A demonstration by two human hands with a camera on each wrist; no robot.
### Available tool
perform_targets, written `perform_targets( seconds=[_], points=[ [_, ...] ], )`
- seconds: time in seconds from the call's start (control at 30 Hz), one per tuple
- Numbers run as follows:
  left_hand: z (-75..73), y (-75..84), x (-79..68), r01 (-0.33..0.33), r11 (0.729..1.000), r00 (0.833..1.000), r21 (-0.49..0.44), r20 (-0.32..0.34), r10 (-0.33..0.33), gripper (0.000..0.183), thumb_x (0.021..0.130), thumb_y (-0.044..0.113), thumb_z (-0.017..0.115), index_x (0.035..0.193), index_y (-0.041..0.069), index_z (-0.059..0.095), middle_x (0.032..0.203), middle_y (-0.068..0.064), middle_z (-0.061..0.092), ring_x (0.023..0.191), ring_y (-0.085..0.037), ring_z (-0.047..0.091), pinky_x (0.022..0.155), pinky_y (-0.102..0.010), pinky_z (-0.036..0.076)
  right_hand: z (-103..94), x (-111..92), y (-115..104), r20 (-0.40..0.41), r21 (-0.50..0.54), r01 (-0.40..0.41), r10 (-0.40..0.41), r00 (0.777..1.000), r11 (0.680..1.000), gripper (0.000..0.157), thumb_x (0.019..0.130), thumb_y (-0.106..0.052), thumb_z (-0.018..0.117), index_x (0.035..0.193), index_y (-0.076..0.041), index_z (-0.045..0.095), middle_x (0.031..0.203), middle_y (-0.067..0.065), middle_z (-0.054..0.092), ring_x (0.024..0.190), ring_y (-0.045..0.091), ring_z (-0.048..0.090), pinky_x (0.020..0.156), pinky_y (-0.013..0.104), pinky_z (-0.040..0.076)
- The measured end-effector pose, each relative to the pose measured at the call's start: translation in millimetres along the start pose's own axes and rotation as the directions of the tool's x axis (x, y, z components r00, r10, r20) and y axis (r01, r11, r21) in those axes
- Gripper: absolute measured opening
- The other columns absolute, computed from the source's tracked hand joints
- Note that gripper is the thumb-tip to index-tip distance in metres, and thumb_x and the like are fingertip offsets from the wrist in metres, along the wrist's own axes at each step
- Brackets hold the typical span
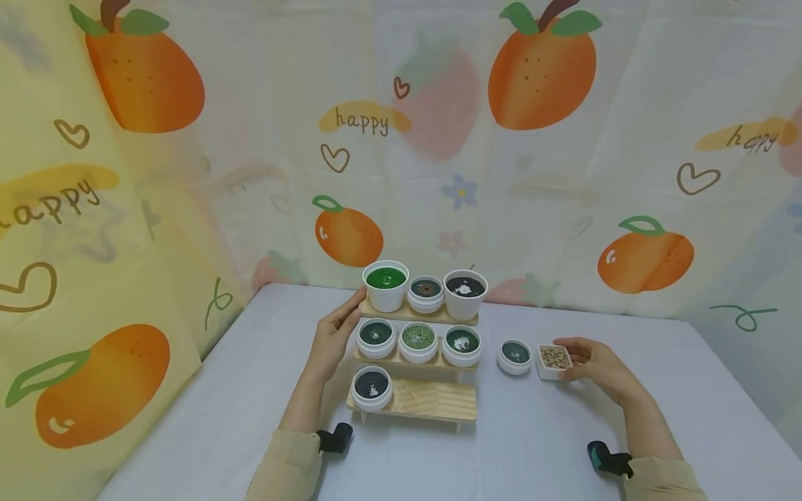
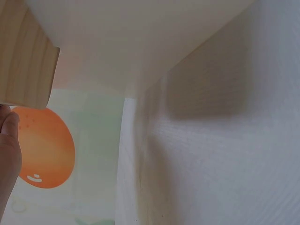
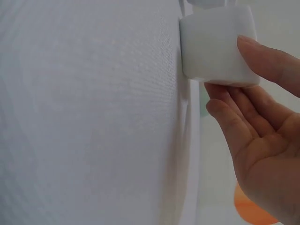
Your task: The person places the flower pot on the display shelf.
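My left hand [image 1: 332,341] holds the left end of the top tier of a three-tier wooden stand [image 1: 438,401]. In the left wrist view its fingertips are right at the edge of the plank [image 2: 28,61]. To the right of the stand, my right hand [image 1: 592,363] grips a small square white dish [image 1: 551,374] of tan granules. The right wrist view has the thumb on one side of the dish [image 3: 215,47] and the fingers on another. Just left of the dish stands a round white pot [image 1: 515,356] with a dark green top.
The top tier carries a bright green cup [image 1: 386,287], a small pot [image 1: 426,295] and a dark-topped cup [image 1: 465,285]. Three round pots, one speckled green [image 1: 418,341], fill the middle tier. One dark-topped pot [image 1: 372,387] sits at the bottom left. A printed curtain [image 1: 438,209] hangs behind.
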State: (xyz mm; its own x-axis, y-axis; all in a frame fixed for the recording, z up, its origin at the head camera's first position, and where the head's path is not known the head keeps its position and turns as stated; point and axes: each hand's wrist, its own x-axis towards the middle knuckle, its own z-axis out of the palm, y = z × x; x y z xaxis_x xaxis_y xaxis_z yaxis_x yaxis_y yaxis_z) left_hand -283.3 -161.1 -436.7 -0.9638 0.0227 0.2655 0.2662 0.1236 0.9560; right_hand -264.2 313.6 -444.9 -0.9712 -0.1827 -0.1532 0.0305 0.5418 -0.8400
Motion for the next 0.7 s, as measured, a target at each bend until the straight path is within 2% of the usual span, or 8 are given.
perform_targets(
  seconds=[0.23,0.43,0.63,0.7],
  points=[
    [-1.0,1.2,-0.2,0.005,1.0,1.0,-0.009,0.008,-0.005,0.043,0.102,0.026,0.054,0.145,0.018,0.052,0.153,0.006,0.048,0.147,-0.01,0.038,0.124,-0.031,0.03,-0.6,0,-3,-0.045,-0.041,-0.019,0.017,0.999,0.999,0.07,0.08,-0.009,0.077,0.141,0.007,0.046,0.139,0.03,0.054,0.105,0.009,0.059,0.079,0.013,0.05],
    [-0.7,2.2,-0.6,0.011,1.0,1.0,-0.016,0.009,-0.011,0.043,0.102,0.026,0.054,0.144,0.02,0.052,0.153,0.007,0.048,0.147,-0.009,0.038,0.124,-0.03,0.03,-1.6,-2,-8,-0.097,-0.082,-0.013,0.006,0.995,0.997,0.071,0.081,-0.015,0.078,0.141,0.005,0.046,0.139,0.03,0.054,0.112,0.019,0.06,0.079,0.013,0.049],
    [-0.5,1.2,-0.6,0.012,1.0,1.0,-0.013,0.012,-0.012,0.043,0.102,0.026,0.054,0.145,0.02,0.052,0.153,0.008,0.048,0.147,-0.009,0.038,0.124,-0.03,0.03,-2.7,-3,-17,-0.142,-0.109,0.01,-0.025,0.989,0.994,0.072,0.082,-0.021,0.079,0.142,0.002,0.047,0.141,0.028,0.054,0.105,0.006,0.058,0.079,0.011,0.048],
    [-0.4,1.1,-0.7,0.012,1.0,1.0,-0.015,0.011,-0.012,0.042,0.102,0.026,0.054,0.144,0.021,0.052,0.153,0.008,0.048,0.147,-0.009,0.038,0.124,-0.03,0.031,-2.7,-4,-22,-0.153,-0.111,0.021,-0.038,0.987,0.994,0.072,0.083,-0.023,0.079,0.143,0.001,0.047,0.141,0.028,0.054,0.108,0.01,0.059,0.079,0.01,0.048]
  ],
)
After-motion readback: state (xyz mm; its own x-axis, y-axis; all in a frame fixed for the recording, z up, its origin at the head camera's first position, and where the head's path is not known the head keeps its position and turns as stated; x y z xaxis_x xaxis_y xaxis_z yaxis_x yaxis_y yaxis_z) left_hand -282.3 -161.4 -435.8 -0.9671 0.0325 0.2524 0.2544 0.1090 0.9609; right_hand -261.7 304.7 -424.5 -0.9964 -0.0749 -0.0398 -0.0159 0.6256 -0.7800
